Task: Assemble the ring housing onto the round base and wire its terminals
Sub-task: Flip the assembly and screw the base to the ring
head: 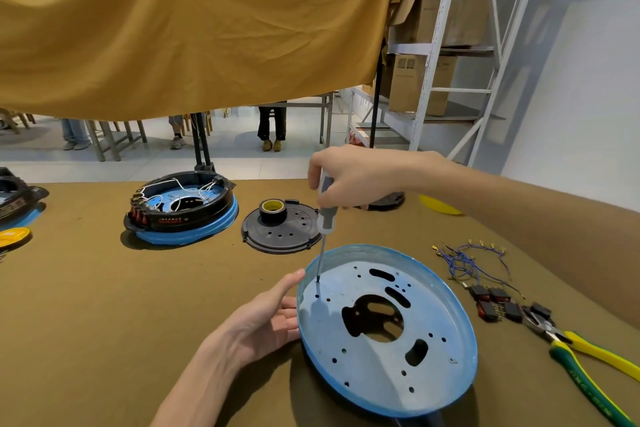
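— Round base point(388, 333)?
— Lying near the front edge of the brown-covered table point(104, 305), tipped up slightly, blue rim, pale perforated floor with a large dark cutout in the middle.

— Left hand point(266, 319)?
— Open against the base's left rim, palm up, fingers relaxed and spread, thumb laid along the edge. Steadying, not gripping.

— Right hand point(349, 177)?
— Wrapped around the grey handle of a screwdriver point(323, 232), held nearly upright. Tip down inside the base, at a small hole near the left wall.

— Ring housing?
— Seen only on a finished unit point(183, 208) farther back on the left: black ring seated on a blue base, white wires looped inside, red terminals along its front left.

— Between the two?
— Black perforated disc point(282, 230) flat on the table, roll of black tape point(272, 210) with a yellow core standing on it.

— Right of the base?
— Bundle of blue wires point(471, 262) with crimped ends, then a cluster of small black and red switches point(498, 303), and green-and-yellow pliers point(585, 360) with the jaw end touching the switches.

— Far left?
— Part of another black-and-blue unit point(17, 204), cut off by the frame, and a yellow disc point(14, 237) beside it.

— Behind?
— Mustard cloth point(194, 28) hanging overhead, metal shelving point(446, 45) with cardboard boxes at right.
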The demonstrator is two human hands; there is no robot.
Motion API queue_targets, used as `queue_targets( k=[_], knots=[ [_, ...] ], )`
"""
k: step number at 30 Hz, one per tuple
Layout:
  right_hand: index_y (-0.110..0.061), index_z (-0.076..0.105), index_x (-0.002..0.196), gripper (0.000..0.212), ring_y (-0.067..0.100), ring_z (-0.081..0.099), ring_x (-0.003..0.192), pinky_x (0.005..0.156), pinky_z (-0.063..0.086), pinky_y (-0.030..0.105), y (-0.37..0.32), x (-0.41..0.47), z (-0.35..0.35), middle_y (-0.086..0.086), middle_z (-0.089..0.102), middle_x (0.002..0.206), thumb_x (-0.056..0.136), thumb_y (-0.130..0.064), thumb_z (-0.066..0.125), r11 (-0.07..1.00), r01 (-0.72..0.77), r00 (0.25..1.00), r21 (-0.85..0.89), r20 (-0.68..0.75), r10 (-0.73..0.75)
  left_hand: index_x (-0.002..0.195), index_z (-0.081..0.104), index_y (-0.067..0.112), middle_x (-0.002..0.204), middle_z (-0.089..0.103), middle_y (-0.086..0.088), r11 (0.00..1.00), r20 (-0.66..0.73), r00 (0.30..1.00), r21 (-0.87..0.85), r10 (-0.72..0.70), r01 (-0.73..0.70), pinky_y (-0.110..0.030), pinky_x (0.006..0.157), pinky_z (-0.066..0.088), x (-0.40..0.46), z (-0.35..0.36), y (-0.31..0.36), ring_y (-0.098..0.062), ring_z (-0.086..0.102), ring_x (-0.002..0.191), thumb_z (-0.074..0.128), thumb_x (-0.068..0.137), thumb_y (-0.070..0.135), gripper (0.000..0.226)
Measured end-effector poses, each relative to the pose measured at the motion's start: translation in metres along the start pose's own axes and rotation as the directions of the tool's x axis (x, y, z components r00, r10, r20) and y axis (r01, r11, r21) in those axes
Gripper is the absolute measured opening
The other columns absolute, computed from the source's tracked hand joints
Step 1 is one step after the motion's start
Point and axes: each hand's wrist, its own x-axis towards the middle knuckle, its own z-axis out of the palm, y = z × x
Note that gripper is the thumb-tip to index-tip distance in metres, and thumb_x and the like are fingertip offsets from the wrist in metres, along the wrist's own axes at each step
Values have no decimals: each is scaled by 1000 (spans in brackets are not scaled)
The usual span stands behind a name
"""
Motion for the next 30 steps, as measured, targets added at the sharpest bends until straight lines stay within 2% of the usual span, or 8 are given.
queue_targets(
  k=[2, 5, 9, 14, 17, 20, 25, 30],
  knots=[
    [-10, 60, 115, 31, 21, 73, 62, 53, 57, 29, -1, 3, 2, 8, 74, 80, 101, -38, 57, 997, 28, 998, -76, -61, -33, 78, 82, -2, 90, 77, -21, 999, 3, 1000, 32, -28, 28, -31, 60, 61, -1, -1, 2, -29, 76, 72, 89, 64, 44, 49],
    [-13, 56, 119, 41, 18, 71, 59, 56, 58, 33, -1, 6, 1, 7, 72, 80, 102, -50, 53, 991, 17, 999, -132, -43, -23, 101, 74, -7, 101, 77, -24, 997, -12, 998, 59, -57, 58, -33, 64, 62, -3, -2, 3, -31, 78, 81, 91, 64, 42, 64],
    [-22, 49, 122, 35, 6, 66, 53, 49, 51, 19, 2, 3, -7, 3, 69, 84, 94, -26, 69, 996, 33, 990, 82, 134, -44, 125, 61, -4, 116, 74, -23, 986, 32, 994, 131, -106, 101, -36, 81, 63, -6, -4, 6, -31, 76, 103, 84, 76, 46, 74],
    [-24, 57, 108, 28, 12, 70, 57, 58, 60, 30, 0, -2, 7, 0, 74, 69, 99, -50, 59, 998, 64, 998, -28, -7, -64, 133, 57, -5, 127, 70, -25, 939, 158, 971, 322, -182, 123, -43, 104, 55, -10, -7, 6, -34, 68, 121, 87, 75, 48, 84],
    [-27, 54, 113, 28, 17, 71, 67, 50, 52, 22, 0, -12, 4, 3, 72, 85, 98, -49, 61, 999, 39, 995, -4, 87, -39, 132, 58, -6, 125, 70, -25, 913, 184, 963, 391, -198, 113, -42, 104, 55, -12, -3, 5, -34, 68, 120, 97, 59, 51, 101],
    [-27, 56, 111, 24, 12, 67, 55, 44, 47, 17, 1, -22, -2, 2, 73, 78, 95, -40, 66, 1000, 17, 995, -11, 96, -16, 128, 61, -8, 123, 71, -26, 928, 183, 966, 356, -183, 108, -37, 96, 59, -11, 0, 1, -33, 71, 115, 97, 57, 51, 99],
    [-24, 50, 112, 35, 23, 73, 68, 52, 56, 30, 6, -37, 9, 5, 74, 82, 100, -57, 53, 996, -33, 998, -85, 42, 37, 124, 63, -6, 119, 73, -25, 945, 164, 971, 306, -174, 117, -32, 84, 62, -10, 3, -5, -30, 74, 110, 95, 58, 51, 93],
    [-22, 47, 114, 26, 24, 73, 65, 46, 52, 22, 9, -47, 7, 6, 75, 82, 98, -36, 62, 996, -67, 995, 63, 81, 62, 128, 59, -8, 122, 72, -26, 960, 180, 966, 242, -184, 138, -32, 81, 63, -9, 9, -11, -32, 73, 112, 99, 59, 46, 96]
  ],
)
